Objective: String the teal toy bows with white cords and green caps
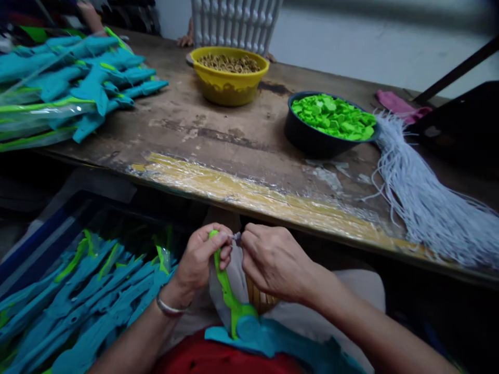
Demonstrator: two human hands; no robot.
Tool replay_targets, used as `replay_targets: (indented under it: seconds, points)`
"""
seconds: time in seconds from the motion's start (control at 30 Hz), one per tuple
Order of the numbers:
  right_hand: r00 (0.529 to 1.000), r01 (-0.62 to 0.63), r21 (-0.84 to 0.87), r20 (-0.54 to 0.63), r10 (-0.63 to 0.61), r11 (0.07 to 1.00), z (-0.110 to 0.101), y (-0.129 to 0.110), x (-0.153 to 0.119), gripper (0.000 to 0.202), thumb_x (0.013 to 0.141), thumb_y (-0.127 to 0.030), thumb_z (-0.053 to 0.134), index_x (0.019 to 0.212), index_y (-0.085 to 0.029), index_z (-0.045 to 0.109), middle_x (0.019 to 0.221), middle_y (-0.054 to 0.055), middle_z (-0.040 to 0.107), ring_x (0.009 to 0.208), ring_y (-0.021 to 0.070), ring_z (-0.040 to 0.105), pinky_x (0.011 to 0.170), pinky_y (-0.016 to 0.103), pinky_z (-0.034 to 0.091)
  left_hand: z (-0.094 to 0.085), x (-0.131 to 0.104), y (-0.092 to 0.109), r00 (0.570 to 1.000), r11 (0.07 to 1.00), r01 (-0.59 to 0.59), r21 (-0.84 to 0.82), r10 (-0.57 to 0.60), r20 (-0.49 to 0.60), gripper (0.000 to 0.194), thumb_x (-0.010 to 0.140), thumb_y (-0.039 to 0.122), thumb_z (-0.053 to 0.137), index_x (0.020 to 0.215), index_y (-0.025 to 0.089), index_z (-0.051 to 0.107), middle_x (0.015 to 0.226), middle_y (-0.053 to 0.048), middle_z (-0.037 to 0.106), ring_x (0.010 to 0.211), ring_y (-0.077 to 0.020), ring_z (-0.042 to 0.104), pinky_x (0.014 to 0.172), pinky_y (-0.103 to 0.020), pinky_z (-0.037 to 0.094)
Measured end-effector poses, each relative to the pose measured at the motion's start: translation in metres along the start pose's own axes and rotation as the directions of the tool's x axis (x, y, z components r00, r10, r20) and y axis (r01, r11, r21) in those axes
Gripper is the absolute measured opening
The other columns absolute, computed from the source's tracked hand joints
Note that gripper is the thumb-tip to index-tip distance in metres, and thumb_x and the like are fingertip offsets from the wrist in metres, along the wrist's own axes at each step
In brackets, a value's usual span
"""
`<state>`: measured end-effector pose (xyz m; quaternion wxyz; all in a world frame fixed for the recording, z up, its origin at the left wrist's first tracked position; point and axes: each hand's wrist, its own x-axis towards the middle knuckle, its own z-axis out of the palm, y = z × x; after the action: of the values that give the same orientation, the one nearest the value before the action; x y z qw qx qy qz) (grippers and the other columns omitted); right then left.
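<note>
Near the table's front edge, my left hand point(206, 252) pinches the upper end of a green plastic strip point(224, 285). The strip runs down to a teal plastic piece point(268, 335) lying across my lap. Close on the right, my right hand point(271, 257) has its fingers closed on a thin whitish cord point(236, 236), a small bit of which shows between the two hands. The cord's far end is hidden in the right fingers.
On the table point(175, 124) stand a yellow bowl point(228, 85) of brass-coloured rings, a dark bowl point(312, 140) of green pieces, a bundle of whitish cords point(429, 197) and a teal pile point(89, 78). A blue crate point(47, 234) holds more teal pieces at lower left.
</note>
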<state>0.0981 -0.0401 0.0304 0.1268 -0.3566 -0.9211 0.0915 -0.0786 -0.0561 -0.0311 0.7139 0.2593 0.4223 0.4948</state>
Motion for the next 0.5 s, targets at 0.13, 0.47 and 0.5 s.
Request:
replay_targets:
  seconds: [0.13,0.47,0.5]
  points:
    - [0.989,-0.122,0.010,0.089,0.121,0.992,0.000,0.009,-0.025,0.029,0.099,-0.017,0.041,0.076,-0.016,0.060,0.072,0.003,0.054,0.061,0.0165,0.049,0.058,0.032,0.032,-0.026,0.014,0.004,0.995,1.000,0.006,0.023,-0.004,-0.099,0.028,0.065,0.033,0.084,0.076,0.012,0.068,0.071,-0.001,0.060,0.049,-0.0061,0.046,0.040,-0.017,0.036]
    - [0.646,-0.624,0.022,0.578,0.499,0.781,0.008,0.048,-0.159,0.018,0.097,-0.027,0.065,0.105,-0.012,0.069,0.100,0.012,0.070,0.092,0.0269,0.068,0.077,0.034,0.047,-0.141,0.054,0.007,0.841,0.869,0.035,0.493,0.241,-0.485,0.022,0.061,0.035,0.070,0.070,0.019,0.058,0.065,0.001,0.055,0.058,-0.0158,0.049,0.054,-0.028,0.043]
    - [0.634,-0.639,0.043,0.594,0.495,0.768,0.008,0.046,-0.166,0.017,0.096,-0.026,0.065,0.104,-0.012,0.070,0.100,0.012,0.071,0.093,0.0272,0.069,0.079,0.034,0.048,-0.145,0.054,0.010,0.815,0.826,0.041,0.563,0.298,-0.496,0.019,0.061,0.034,0.068,0.068,0.020,0.058,0.065,0.000,0.055,0.062,-0.0196,0.052,0.059,-0.033,0.047]
